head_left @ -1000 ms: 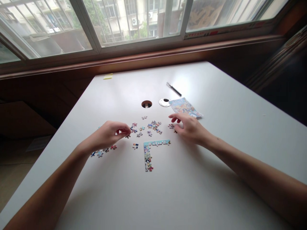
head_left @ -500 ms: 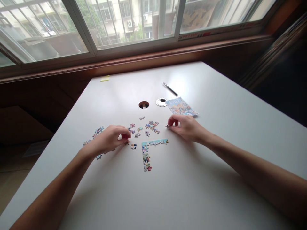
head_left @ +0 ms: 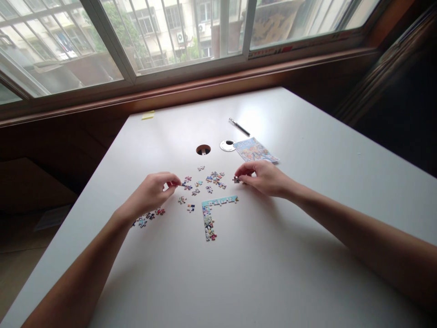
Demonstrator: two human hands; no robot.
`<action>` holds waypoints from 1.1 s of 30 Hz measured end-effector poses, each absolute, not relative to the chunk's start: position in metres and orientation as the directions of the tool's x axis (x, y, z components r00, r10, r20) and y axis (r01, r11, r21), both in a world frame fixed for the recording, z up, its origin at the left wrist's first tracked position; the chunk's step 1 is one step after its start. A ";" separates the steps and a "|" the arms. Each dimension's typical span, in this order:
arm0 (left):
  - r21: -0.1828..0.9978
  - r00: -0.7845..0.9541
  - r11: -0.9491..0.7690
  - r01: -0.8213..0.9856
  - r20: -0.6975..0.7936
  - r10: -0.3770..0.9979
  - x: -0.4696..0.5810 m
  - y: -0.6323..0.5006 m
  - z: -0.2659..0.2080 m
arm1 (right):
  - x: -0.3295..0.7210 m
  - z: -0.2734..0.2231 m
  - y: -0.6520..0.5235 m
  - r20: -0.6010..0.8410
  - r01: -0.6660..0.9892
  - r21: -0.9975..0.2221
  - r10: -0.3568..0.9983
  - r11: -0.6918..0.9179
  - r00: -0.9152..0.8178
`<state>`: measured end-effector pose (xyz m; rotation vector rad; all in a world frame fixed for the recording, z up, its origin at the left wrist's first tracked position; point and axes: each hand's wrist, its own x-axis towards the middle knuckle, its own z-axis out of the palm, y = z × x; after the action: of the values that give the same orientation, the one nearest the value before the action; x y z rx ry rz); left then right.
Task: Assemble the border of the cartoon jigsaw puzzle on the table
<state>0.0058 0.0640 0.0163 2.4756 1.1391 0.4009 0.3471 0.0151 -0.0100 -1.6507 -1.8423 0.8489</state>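
Right hand: the right hand (head_left: 262,178), right of the frame's centre, has thumb and fingers pinched on a jigsaw piece (head_left: 236,180), just above the tabletop.
Left hand: the left hand (head_left: 161,186), left of centre, has thumb and fingertips drawn near each other beside a dark blue piece (head_left: 187,187); whether it grips that piece I cannot tell.
Joined border: an L-shaped jigsaw section (head_left: 208,219) lies flat at the middle of the frame, its corner at upper left, one arm running right, the other down.
Loose pieces: a cluster (head_left: 215,178) lies above the border; a pile (head_left: 147,218) at lower left is partly hidden by the left forearm.
Tabletop: the white table (head_left: 266,255) also bears a printed card (head_left: 256,149) beyond the right hand, a pen (head_left: 239,126) above it and a yellow sticky note (head_left: 148,115) at upper left.
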 end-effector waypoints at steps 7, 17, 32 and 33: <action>0.386 0.501 -0.515 0.766 0.145 0.853 0.003 0.069 0.015 | 0.347 -0.010 0.017 -0.019 0.722 -0.685 0.988 0.101 -0.156; 0.357 0.520 -0.557 0.750 0.201 0.830 0.011 0.067 -0.005 | 0.346 -0.012 0.017 0.000 0.760 -0.634 0.984 0.140 -0.181; 0.700 0.495 -0.363 0.615 0.015 0.869 0.009 0.069 -0.003 | 0.352 -0.020 0.019 0.055 0.810 -0.549 0.976 0.205 -0.210; 0.760 0.497 -0.314 0.569 -0.013 0.868 0.010 0.068 -0.001 | 0.352 -0.020 0.019 0.056 0.809 -0.548 0.975 0.211 -0.215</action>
<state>0.0098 0.0683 -0.0013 2.0167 1.1778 0.5264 0.3525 0.0189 -0.0204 -1.6585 -2.1010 0.5768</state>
